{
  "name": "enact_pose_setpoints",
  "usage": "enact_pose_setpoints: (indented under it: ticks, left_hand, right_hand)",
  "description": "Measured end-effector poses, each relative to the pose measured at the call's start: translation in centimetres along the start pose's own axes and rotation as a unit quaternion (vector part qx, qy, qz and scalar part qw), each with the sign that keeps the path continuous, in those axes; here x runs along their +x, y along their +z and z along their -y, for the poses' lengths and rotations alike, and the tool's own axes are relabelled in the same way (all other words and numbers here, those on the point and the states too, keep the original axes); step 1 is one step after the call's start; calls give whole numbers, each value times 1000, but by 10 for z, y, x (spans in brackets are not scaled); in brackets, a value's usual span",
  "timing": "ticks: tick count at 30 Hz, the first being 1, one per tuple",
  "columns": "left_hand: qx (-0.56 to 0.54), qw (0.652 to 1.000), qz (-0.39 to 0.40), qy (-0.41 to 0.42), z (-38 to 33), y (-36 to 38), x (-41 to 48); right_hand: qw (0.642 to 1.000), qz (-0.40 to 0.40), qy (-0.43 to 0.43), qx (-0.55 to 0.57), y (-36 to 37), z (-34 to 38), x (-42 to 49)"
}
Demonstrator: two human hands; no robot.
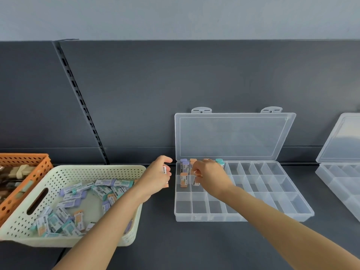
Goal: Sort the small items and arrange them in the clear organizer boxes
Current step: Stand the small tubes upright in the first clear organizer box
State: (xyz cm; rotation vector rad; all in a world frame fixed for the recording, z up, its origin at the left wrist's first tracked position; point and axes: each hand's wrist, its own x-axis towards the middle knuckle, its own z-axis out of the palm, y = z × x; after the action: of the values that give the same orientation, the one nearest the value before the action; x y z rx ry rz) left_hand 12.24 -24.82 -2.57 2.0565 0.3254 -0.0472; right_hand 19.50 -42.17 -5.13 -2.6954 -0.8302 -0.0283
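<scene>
A clear organizer box [243, 215] lies open on the dark shelf, its lid leaning on the back panel. Purple erasers [184, 166], an orange eraser [183, 179] and teal ones [219, 161] stand in its far-left compartments. My right hand [210, 176] hovers over those compartments and pinches an orange eraser [196, 180], lowering it into a cell. My left hand [155, 176] sits just left of the box, curled round a small eraser [164, 169]. A cream perforated basket [58, 172] at the left holds several sleeved erasers [68, 203] in purple, teal and orange.
An orange perforated basket [25, 158] with brownish items stands at the far left. A second clear organizer box [341, 182], also open, sits at the right edge. A dark back panel rises behind the shelf.
</scene>
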Motion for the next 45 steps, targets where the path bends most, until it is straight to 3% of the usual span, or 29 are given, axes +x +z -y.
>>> enact_pose_setpoints:
  ticks: [5, 11, 17, 23, 31, 35, 38, 45]
  left_hand:
    - [-38, 997, -70, -1, 4, 0, -3]
    - [-26, 996, -79, 32, -4, 2, -11]
    - [19, 992, -89, 90, -18, 11, -18]
    - [34, 987, -42, 151, -36, 39, -21]
    - [99, 978, -43, 177, -44, 56, -19]
    - [152, 967, -45, 198, -36, 49, -17]
    - [168, 964, -49, 198, -29, 41, -19]
    - [193, 961, -64, 187, -19, 32, -24]
  right_hand:
    - [1000, -11, 11, -14, 5, -2, 0]
    - [1000, -20, 15, 0, 7, -3, -3]
    - [975, -93, 47, 196, -26, -3, -17]
    - [951, -41, 35, 304, -54, 8, -30]
    - [971, -27, 3, 238, -64, -7, -37]
    - [982, -71, 13, 177, -65, -19, -31]
    - [993, -46, 22, 103, -54, -28, -25]
    - [998, -5, 34, 48, -27, -27, -21]
